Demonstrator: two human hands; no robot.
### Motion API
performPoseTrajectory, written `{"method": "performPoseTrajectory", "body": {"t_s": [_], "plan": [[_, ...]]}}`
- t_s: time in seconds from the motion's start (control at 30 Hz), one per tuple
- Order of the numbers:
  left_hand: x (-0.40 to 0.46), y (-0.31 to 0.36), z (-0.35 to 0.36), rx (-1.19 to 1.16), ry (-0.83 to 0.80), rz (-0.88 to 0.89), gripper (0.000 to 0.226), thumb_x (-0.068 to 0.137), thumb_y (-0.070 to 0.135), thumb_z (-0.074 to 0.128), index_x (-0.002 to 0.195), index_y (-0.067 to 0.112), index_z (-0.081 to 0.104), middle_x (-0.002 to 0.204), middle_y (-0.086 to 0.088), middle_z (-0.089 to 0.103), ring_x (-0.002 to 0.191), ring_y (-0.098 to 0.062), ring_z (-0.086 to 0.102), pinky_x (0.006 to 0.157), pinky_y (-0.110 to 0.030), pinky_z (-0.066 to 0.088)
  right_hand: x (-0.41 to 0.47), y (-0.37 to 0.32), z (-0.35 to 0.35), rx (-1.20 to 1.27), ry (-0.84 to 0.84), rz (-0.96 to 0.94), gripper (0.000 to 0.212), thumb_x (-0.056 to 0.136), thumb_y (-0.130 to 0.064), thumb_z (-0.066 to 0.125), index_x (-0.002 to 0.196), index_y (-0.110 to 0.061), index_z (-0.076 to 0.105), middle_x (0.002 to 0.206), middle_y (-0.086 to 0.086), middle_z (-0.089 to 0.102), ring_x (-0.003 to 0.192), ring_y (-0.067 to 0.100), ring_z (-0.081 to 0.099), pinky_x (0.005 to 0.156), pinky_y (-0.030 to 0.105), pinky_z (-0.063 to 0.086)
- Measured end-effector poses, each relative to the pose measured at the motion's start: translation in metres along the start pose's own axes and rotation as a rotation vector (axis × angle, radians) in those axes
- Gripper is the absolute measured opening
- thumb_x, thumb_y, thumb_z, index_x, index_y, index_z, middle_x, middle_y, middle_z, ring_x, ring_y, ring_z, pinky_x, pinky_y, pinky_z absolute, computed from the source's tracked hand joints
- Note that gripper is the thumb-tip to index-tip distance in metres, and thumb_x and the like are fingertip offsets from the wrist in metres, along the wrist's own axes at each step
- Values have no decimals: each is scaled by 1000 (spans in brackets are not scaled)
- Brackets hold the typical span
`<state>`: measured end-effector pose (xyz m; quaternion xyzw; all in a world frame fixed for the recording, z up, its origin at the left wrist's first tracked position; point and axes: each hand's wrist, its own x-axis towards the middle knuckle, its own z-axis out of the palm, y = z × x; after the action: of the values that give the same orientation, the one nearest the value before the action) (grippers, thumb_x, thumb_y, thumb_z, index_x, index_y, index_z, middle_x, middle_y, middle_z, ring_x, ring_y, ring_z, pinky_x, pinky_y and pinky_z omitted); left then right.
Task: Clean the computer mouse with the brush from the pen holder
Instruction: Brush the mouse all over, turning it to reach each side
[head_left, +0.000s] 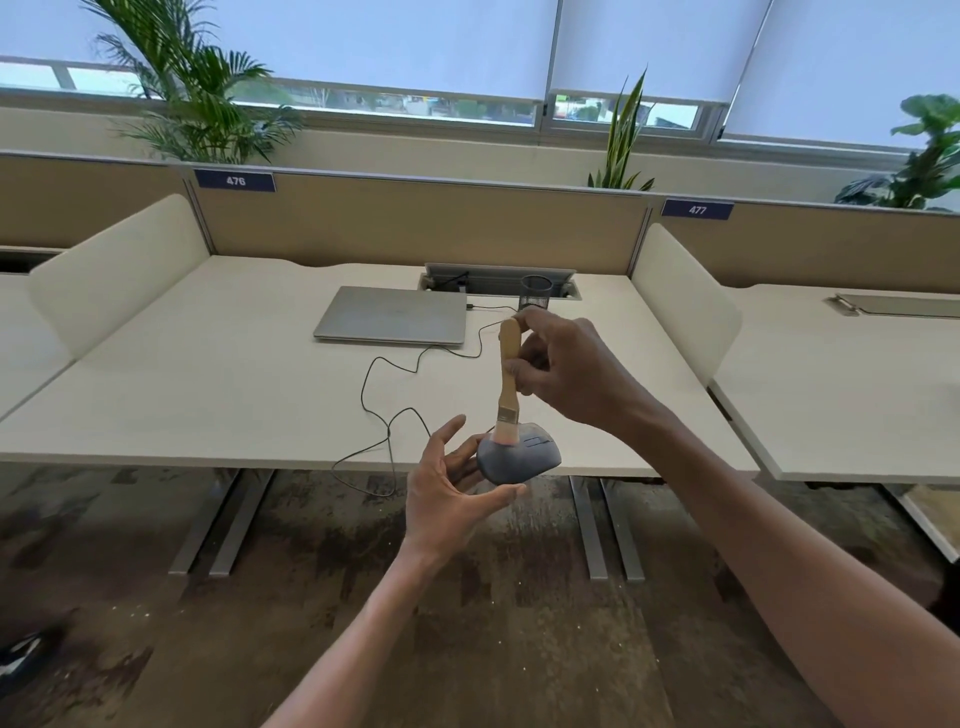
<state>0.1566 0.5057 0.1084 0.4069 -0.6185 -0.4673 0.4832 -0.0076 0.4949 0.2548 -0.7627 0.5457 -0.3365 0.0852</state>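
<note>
My left hand (447, 493) holds a dark grey computer mouse (519, 457) lifted off the desk, near its front edge, thumb under it and fingers behind. My right hand (566, 364) pinches the wooden handle of a small brush (509, 379), held upright. The pale bristles touch the top of the mouse near its left side. A black mesh pen holder (536, 292) stands at the back of the desk, just beyond my right hand.
A shut silver laptop (392, 315) lies on the white desk (208, 374), with a thin black cable (379, 405) looping from it towards the mouse. An open cable tray (498, 283) sits at the back. Low dividers flank the desk. Brown carpet lies below.
</note>
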Motion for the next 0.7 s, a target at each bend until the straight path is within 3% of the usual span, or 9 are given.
{"method": "performPoseTrajectory", "body": {"t_s": [0.1,0.2,0.27,0.5,0.7], "plan": [[-2,-3,-1,6,3,-6,105,50,40,92,142,26,43,132,-10,65,108,0,67,91,-20,54,1,5,-1,-19,48,35,25,92,-4,67,115,-1,58,89,16,74,72,26,73,74,38,63],[-1,-3,-1,6,6,1,104,52,37,93,142,29,42,132,-10,65,112,-6,68,92,-24,55,1,-1,0,38,77,36,22,92,-4,67,112,-1,58,85,16,74,68,24,74,68,36,64],[0,-3,0,0,-5,7,102,53,35,93,141,32,41,133,-9,64,113,-5,67,91,-24,56,4,-7,4,54,50,24,24,92,-3,68,114,0,58,86,16,75,69,23,74,68,33,64],[-5,-4,-1,10,-15,5,110,52,40,93,146,26,39,132,-10,65,112,-1,66,95,-28,55,15,-5,13,-143,19,8,26,92,-6,67,116,2,61,88,16,73,69,29,71,71,45,63],[-4,-3,-2,-3,-4,15,113,52,32,94,148,26,36,130,-11,66,112,-7,68,95,-30,56,21,-15,17,-40,-43,48,18,91,-4,67,107,3,62,82,17,73,67,30,72,68,46,62]]}}
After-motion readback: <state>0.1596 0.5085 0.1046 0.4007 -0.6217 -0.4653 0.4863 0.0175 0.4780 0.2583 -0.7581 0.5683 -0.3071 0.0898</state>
